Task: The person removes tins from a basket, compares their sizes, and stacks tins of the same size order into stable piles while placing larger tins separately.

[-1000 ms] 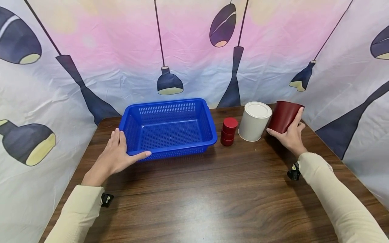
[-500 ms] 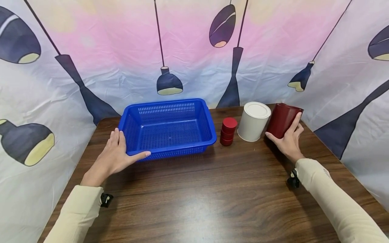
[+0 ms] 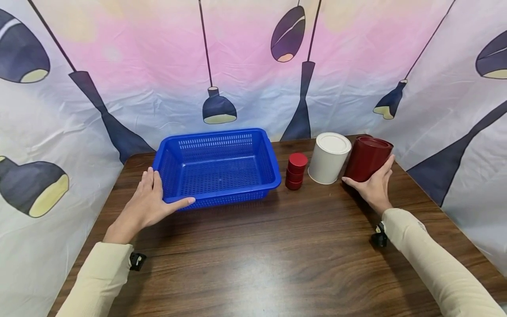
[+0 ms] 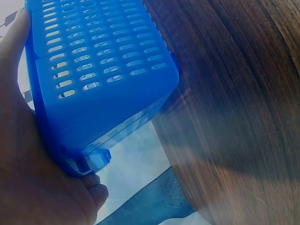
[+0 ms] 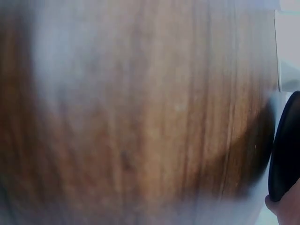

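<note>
In the head view my right hand [image 3: 374,187] grips a dark red tin can [image 3: 366,158], thumb low on its near side and fingers along its right. The can leans to the right, and its recessed top shows. In the right wrist view its dark round end [image 5: 287,150] and a fingertip stand at the right edge. My left hand [image 3: 144,200] rests on the near left corner of a blue plastic basket [image 3: 219,196], fingers straight over the left rim and thumb along the front rim. The left wrist view shows the basket's slotted side [image 4: 108,89] beside the palm.
A white lidded can [image 3: 328,160] stands just left of the red can. Between it and the basket is a small stack of red round tins [image 3: 296,171]. All are near the back of the brown wooden table [image 3: 253,255], before a printed cloth [image 3: 158,88].
The red can has turned in my right hand and come lower, so its top now shows. That hand has shifted slightly down and left. The left hand keeps its place on the basket.
</note>
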{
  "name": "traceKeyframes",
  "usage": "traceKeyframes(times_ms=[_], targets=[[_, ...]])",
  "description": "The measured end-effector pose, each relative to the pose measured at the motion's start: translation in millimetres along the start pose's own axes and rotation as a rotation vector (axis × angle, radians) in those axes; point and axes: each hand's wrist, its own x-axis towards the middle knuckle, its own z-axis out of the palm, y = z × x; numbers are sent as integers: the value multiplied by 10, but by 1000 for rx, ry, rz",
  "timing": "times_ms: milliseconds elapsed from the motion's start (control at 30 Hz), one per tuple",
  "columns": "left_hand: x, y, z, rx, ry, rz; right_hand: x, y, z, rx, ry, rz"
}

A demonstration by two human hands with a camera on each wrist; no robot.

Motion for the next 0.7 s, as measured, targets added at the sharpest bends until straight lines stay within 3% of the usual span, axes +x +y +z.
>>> traceKeyframes(times_ms=[200,700], targets=[[1,-2,8,9,11,10,-24,45,23,35,48,-37],[14,-16,10,8,5,11,-73,101,15,52,49,-9]])
